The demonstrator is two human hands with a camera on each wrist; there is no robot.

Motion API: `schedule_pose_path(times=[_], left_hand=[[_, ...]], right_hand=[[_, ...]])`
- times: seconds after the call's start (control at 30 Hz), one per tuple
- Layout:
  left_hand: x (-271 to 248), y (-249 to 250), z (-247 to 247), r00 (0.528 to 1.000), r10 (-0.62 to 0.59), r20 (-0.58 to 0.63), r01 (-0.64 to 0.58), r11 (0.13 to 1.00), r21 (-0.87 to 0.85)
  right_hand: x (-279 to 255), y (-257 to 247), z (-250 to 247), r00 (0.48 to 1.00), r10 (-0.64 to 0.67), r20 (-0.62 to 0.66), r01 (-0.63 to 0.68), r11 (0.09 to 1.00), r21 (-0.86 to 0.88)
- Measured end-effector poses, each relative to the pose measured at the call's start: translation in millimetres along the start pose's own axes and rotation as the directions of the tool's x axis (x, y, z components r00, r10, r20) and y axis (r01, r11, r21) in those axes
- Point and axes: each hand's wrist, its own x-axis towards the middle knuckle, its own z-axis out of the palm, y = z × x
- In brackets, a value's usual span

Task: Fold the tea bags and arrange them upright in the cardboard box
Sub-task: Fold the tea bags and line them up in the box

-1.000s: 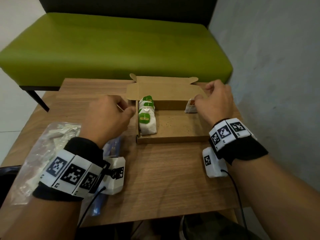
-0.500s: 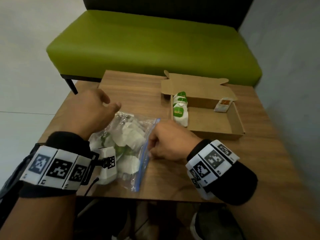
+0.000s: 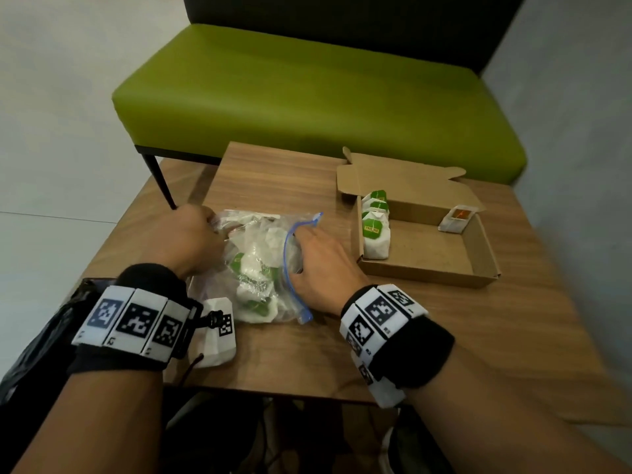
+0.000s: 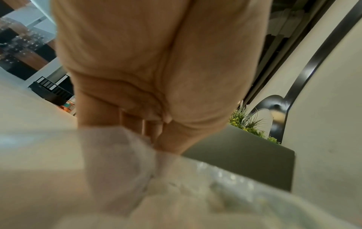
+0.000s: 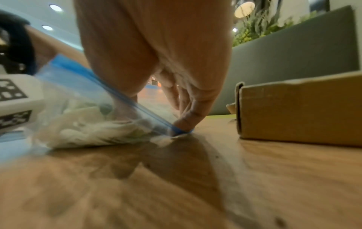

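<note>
A clear plastic zip bag (image 3: 254, 268) of loose tea bags lies on the wooden table (image 3: 444, 336), left of the open cardboard box (image 3: 427, 273). My left hand (image 3: 193, 234) grips the bag's far left end, its fingers (image 4: 137, 122) curled into the plastic. My right hand (image 3: 316, 258) holds the blue zip edge (image 3: 285, 248) at the bag's mouth. Its thumb shows through the plastic, and a fingertip (image 5: 186, 122) presses the zip end (image 5: 176, 130) to the table. Three green-tagged tea bags (image 3: 375, 230) stand upright along the box's left wall. One orange-tagged tea bag (image 3: 457, 219) leans in the far right corner.
A green bench (image 3: 307, 97) runs behind the table and a grey wall (image 3: 581, 165) closes the right side. The box lid (image 3: 410, 181) lies open toward the bench. A black bag (image 3: 41, 354) hangs off the table's near left corner. Bare tabletop lies in front of the box.
Both hands have left the box and gone to the plastic bag. The left hand has come down on its far end; the right hand now holds the zip edge.
</note>
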Motion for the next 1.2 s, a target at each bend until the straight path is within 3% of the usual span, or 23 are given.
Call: schedule_pose_path(times=[0.17,0.33,0.5,0.63,0.77,0.9,1.03,1.2], left_hand=[[4,0,4,0.998,0.048,-0.030,-0.049,0.998,-0.046],[5,-2,5,0.998,-0.010,-0.055,-0.001,0.979,-0.205],[2,1,5,0.998,-0.029,-0.063,0.015,0.978,-0.208],[4,1,6,0.994,-0.077,-0.082,0.056,0.973,-0.225],[7,-1,6,0.993,-0.102,-0.056,0.076,0.935,-0.348],[4,8,2,0.996,-0.063,0.058,0.084,0.841,-0.534],[0,9,1,0.998,0.007,0.068,0.026,0.881,-0.472],[2,7,3,1.000,-0.004,0.023,0.014,0.906,-0.423]], right_hand=[[15,-6,-9,0.995,0.023,0.093,-0.024,1.000,0.005],[22,-3,-19,1.000,-0.014,0.020,0.010,0.988,0.154],[24,0,-11,0.998,-0.056,-0.024,0.057,0.996,0.064],[25,5,-6,0.992,-0.123,0.016,0.118,0.979,0.164],[20,5,-13,0.983,-0.123,0.134,0.084,0.960,0.267],[29,7,3,0.998,-0.055,0.014,0.051,0.977,0.207],[23,9,1,0.999,-0.047,0.022,0.043,0.986,0.159],[20,13,7,0.987,-0.159,-0.021,0.160,0.964,0.213]])
